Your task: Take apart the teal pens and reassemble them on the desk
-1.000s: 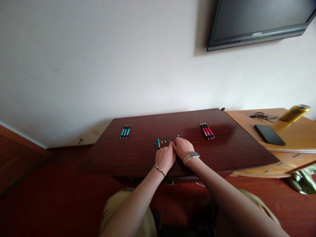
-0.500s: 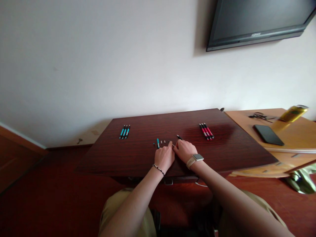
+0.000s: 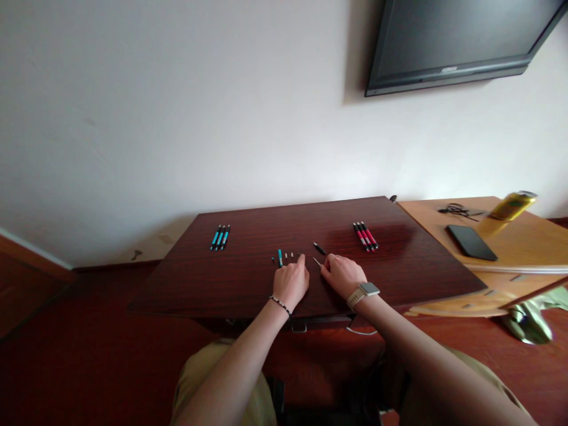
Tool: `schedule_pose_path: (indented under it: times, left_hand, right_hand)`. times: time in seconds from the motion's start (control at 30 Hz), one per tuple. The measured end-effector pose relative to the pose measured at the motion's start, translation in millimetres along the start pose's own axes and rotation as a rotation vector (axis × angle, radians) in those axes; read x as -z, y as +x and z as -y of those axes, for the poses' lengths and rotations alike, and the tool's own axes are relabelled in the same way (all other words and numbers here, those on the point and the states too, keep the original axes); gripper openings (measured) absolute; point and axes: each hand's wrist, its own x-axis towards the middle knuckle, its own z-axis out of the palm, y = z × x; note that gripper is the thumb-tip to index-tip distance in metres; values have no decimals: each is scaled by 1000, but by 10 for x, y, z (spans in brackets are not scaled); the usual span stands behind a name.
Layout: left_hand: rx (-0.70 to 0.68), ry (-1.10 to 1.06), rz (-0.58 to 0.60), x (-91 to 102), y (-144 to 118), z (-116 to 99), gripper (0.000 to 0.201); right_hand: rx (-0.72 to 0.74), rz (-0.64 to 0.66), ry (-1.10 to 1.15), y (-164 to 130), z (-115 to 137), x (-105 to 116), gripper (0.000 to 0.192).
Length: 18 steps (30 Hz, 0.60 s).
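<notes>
My right hand [image 3: 344,273] pinches a thin pen refill [image 3: 316,261], whose tip points up and left. Just beyond it lies the black half of a pen barrel [image 3: 319,248]. My left hand [image 3: 291,281] is low over the table, index finger forward and the other fingers curled under. At that fingertip is a tiny dark piece, too small to make out. Left of the finger, a turquoise pen barrel part [image 3: 280,257] lies partly behind the hand. Beside it are small pale pen parts [image 3: 286,255] and a tiny dark turquoise piece [image 3: 273,259].
On the dark wooden table [image 3: 248,290], several turquoise pens [image 3: 220,238] lie at the left and several red pens [image 3: 366,236] at the right. A lower wooden cabinet at the right bears a phone [image 3: 471,242], a cable [image 3: 459,209] and a yellow can [image 3: 513,206].
My hands have moved apart, the right one going rightward with the refill. More of the refill and the black barrel now show. The whole view has shifted slightly.
</notes>
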Motion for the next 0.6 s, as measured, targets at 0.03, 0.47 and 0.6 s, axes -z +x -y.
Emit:
schedule_pose_path:
  times: [0.03,0.47,0.6]
  left_hand:
    - [-3,-1,-2,1,-4,0,47]
    - [-67,-94,-22,53,-156,21,25]
    - [-81,-109,-27,66,-183,31,23]
  right_hand:
    - [5,-2,2,16,19,-9,28]
    - [30,-47,45,378,316,-190,28]
    - [30,-61,60,446,363,-202,28]
